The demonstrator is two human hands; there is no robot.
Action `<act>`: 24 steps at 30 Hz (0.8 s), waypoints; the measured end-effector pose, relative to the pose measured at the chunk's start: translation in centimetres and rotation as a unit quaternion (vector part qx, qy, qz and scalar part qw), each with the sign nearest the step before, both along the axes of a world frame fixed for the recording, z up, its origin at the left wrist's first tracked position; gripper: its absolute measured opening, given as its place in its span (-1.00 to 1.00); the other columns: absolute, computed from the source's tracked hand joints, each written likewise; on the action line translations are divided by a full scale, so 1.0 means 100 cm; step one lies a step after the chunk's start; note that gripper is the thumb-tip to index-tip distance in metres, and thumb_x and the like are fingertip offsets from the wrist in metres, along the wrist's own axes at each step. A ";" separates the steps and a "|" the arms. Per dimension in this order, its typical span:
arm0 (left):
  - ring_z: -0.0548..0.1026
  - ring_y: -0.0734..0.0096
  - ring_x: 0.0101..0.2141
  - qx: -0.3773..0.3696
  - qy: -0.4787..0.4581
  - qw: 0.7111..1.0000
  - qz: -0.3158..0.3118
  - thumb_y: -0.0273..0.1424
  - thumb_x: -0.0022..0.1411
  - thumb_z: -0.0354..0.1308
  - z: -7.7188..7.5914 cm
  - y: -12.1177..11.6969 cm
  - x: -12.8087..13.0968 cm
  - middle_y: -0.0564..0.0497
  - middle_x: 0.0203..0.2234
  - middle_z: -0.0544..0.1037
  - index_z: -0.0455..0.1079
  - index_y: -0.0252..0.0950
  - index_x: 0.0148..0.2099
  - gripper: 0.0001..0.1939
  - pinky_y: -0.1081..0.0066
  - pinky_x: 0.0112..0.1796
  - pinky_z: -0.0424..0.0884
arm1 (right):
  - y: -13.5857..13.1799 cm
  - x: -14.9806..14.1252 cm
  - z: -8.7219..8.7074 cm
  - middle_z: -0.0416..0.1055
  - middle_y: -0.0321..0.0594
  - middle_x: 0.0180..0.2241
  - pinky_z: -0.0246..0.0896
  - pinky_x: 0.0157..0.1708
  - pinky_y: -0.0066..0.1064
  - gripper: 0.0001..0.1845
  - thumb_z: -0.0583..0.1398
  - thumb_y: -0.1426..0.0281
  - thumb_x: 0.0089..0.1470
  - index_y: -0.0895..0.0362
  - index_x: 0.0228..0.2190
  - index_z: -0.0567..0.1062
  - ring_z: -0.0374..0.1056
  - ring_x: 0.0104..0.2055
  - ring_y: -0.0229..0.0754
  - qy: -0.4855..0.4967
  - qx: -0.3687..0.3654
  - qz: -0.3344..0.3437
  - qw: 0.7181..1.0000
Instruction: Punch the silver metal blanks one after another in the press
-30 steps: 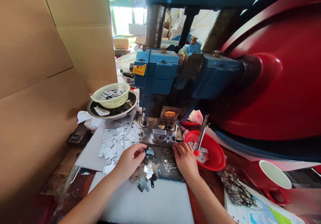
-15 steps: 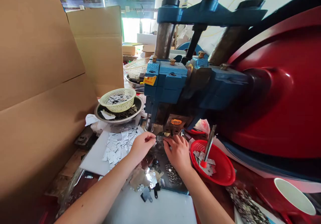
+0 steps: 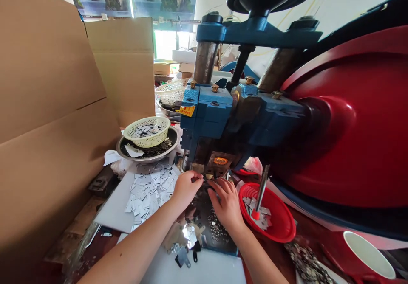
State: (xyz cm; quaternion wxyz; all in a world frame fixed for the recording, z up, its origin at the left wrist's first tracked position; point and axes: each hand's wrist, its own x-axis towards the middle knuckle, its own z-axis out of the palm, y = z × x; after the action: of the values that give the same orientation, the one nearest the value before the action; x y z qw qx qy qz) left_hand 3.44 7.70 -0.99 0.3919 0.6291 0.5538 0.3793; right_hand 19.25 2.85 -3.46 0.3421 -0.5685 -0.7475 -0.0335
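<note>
Under the blue press (image 3: 210, 105), my left hand (image 3: 187, 188) is closed, thumb and fingertips pinching the edge of a small thin metal plate (image 3: 206, 183) at the die. The plate is seen almost edge-on and is partly covered by fingers. My right hand (image 3: 227, 203) lies on the other side, its fingers stretched forward and apart, their tips close to the plate and the die; whether they touch it is hard to see. Below the hands, several loose metal pieces (image 3: 183, 256) and small round bits (image 3: 216, 229) lie on the press bed.
Flat metal plates (image 3: 149, 190) are spread at the left. Behind them a cream basket (image 3: 153, 139) sits in a metal bowl (image 3: 119, 150). A red basket (image 3: 287, 229) with plates and a metal rod (image 3: 264, 186) stands right, below a large red flywheel (image 3: 360, 127). Cardboard (image 3: 47, 84) walls the left.
The view has tilted slightly upward. My left hand has shifted a little toward my right hand, and the plate now shows thinner, nearly edge-on. The right hand's fingers reach forward at the die.
</note>
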 end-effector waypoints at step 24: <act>0.52 0.29 -0.34 -0.015 -0.013 1.000 -0.016 -0.36 0.09 0.13 0.005 -0.001 -0.009 0.02 -0.39 0.59 0.50 -0.27 -0.27 -0.83 0.38 -0.29 0.39 | -0.002 0.001 0.001 0.42 -0.14 -0.07 0.02 0.09 0.04 -0.67 0.03 0.28 0.20 0.07 -0.06 0.42 0.20 0.07 -0.01 -0.021 0.003 -0.008 1.000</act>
State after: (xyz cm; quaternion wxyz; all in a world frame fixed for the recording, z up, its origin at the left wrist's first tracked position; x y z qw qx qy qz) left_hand 2.49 7.58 -0.48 0.4148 0.6265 0.5444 0.3729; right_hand 19.35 2.63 -3.39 0.3280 -0.5723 -0.7499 -0.0505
